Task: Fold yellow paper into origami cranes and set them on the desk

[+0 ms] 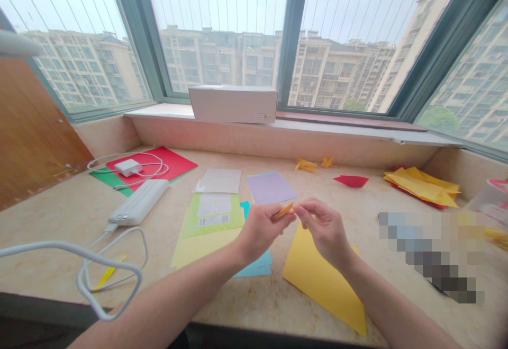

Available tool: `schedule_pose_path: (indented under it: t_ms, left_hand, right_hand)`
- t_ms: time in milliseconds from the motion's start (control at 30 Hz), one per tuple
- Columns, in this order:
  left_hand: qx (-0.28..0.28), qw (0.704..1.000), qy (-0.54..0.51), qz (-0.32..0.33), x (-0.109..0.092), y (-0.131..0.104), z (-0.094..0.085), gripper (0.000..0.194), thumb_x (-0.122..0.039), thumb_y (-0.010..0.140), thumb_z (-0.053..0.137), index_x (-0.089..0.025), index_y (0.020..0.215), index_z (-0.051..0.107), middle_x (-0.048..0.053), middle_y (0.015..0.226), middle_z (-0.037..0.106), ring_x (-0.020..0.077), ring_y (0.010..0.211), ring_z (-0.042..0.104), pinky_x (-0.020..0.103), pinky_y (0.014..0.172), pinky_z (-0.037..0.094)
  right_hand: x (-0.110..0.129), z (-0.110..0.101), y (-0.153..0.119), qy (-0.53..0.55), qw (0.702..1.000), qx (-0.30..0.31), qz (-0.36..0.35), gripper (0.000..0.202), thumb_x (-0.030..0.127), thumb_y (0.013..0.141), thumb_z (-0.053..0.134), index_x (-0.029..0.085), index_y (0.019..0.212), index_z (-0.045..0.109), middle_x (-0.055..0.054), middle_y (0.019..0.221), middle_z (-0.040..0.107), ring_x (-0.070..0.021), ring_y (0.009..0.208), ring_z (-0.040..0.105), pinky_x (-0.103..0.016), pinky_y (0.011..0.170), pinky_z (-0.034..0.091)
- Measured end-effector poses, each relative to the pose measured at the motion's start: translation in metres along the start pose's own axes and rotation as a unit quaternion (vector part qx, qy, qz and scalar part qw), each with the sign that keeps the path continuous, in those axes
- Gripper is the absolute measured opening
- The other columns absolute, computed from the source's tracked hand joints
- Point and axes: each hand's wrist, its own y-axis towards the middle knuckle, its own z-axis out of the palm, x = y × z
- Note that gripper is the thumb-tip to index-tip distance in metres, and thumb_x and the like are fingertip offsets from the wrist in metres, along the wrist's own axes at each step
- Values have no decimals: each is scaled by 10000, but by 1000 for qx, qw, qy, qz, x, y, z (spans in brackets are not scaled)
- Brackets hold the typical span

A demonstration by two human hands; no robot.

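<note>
Near the middle of the counter, my left hand (265, 225) is closed on a small folded orange paper (282, 212). Pinched fingers of my right hand (323, 225) meet the right end of that paper, close to the left fingertips. A yellow sheet (323, 275) lies beneath my right hand and forearm. Blue paper (256, 265) shows under my left wrist, and a lilac sheet (272, 187) lies just beyond the hands. Part of the folded paper is hidden by the fingers.
Left are a white power bank (138, 202), looping cables, a charger (128, 167) and red paper (174, 162). Green-patterned packaging (214, 227) lies left of centre. Folded orange pieces (306, 165), a red piece (351, 180) and a yellow paper pile (423, 184) lie behind. A white box (233, 104) stands on the sill.
</note>
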Motion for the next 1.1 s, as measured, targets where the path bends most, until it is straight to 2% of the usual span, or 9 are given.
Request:
schedule_pose_path:
  t_ms: [267, 400, 500, 567, 667, 800, 867, 967, 1100]
  left_hand:
    - [81, 993, -78, -20, 3, 1, 1, 386, -502, 884, 570, -134, 826, 670, 18, 667, 649, 83, 481, 506, 191, 466, 395]
    - [109, 989, -94, -19, 8, 3, 0, 459, -568, 901, 509, -130, 933, 643, -15, 561, 583, 106, 471, 542, 206, 479, 414]
    - [106, 986, -128, -16, 15, 7, 1, 472, -587, 902, 498, -129, 928, 607, 15, 650, 628, 111, 495, 576, 219, 495, 434]
    - [104, 980, -167, -20, 18, 10, 2, 465, -596, 904, 485, -137, 914, 561, 34, 729, 650, 103, 489, 576, 219, 472, 430]
    - [108, 976, -190, -28, 21, 13, 3, 447, -605, 914, 451, -162, 871, 498, -17, 630, 586, 94, 432, 531, 206, 421, 388]
    - [127, 971, -196, -46, 21, 13, 2, 434, -604, 925, 421, -180, 844, 471, -63, 557, 491, 91, 402, 488, 206, 411, 365]
    - [137, 968, -203, -47, 21, 13, 1, 428, -593, 930, 422, -172, 886, 489, -25, 648, 560, 108, 472, 550, 224, 459, 410]
    - [143, 971, -191, -21, 22, 13, 1, 398, -539, 942, 450, -154, 1007, 523, 76, 909, 663, 160, 721, 654, 279, 635, 492]
    - [116, 989, -83, 44, 23, 13, 0, 343, -464, 948, 485, -156, 1071, 575, 104, 1040, 677, 208, 926, 642, 332, 809, 485]
  right_hand:
    - [-7, -7, 1, -64, 996, 14, -61, 195, 308, 916, 597, 210, 754, 646, -28, 739, 624, -181, 703, 574, -332, 683, 460]
    - [-14, -8, 4, -67, 998, -7, -20, 212, 373, 923, 578, 205, 806, 629, -21, 727, 623, -177, 687, 574, -318, 658, 458]
    - [-18, -8, 7, -27, 999, -26, 35, 221, 411, 918, 580, 195, 915, 628, -9, 720, 621, -157, 628, 574, -301, 612, 465]
    - [-19, -9, 9, 13, 999, -9, 48, 258, 417, 907, 594, 197, 1040, 617, -17, 807, 636, -147, 633, 593, -302, 623, 489]
    - [-21, -9, 11, 59, 997, 35, 45, 343, 394, 876, 640, 220, 1166, 587, -27, 937, 634, -138, 674, 620, -313, 669, 520]
    - [-23, -8, 12, 92, 993, 43, 61, 316, 366, 825, 703, 219, 1090, 616, -22, 928, 635, -135, 677, 630, -312, 683, 529]
    - [-24, -9, 12, 103, 991, 41, 69, 287, 353, 817, 712, 216, 1052, 623, -20, 902, 642, -139, 682, 633, -313, 688, 531]
    - [-24, -10, 13, 107, 991, 30, 71, 243, 339, 823, 698, 211, 1018, 627, -25, 877, 654, -148, 693, 633, -313, 679, 529]
    - [-24, -9, 13, 79, 995, 8, 52, 206, 315, 828, 678, 203, 995, 637, -24, 836, 656, -149, 700, 610, -316, 702, 516]
